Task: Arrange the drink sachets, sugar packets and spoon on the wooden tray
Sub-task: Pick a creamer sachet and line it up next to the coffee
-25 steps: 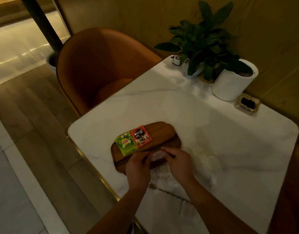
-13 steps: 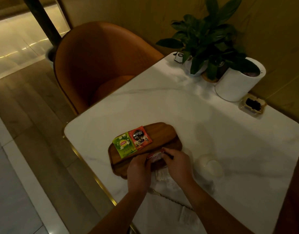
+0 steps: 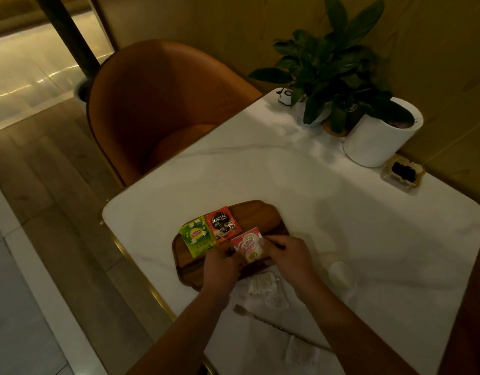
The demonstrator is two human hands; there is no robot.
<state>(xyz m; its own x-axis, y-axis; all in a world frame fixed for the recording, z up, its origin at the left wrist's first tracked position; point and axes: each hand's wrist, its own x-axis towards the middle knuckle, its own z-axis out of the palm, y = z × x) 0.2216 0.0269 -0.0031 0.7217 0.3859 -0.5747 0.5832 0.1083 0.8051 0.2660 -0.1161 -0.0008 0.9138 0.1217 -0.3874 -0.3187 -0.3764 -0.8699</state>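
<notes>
Three sachets [image 3: 222,224] are now lying on the wooden tray [image 3: 263,212], my left hand [image 3: 220,265] and right hand [image 3: 287,255] still pinching the pink one [image 3: 248,246] just laid flat, so sugar packets [image 3: 260,284] and spoon [image 3: 276,324] are coming next.

Both hands [image 3: 222,262] [image 3: 289,254] hold creamer sachet [image 3: 249,246] over wooden tray [image 3: 256,217], seemingly touching.
</notes>
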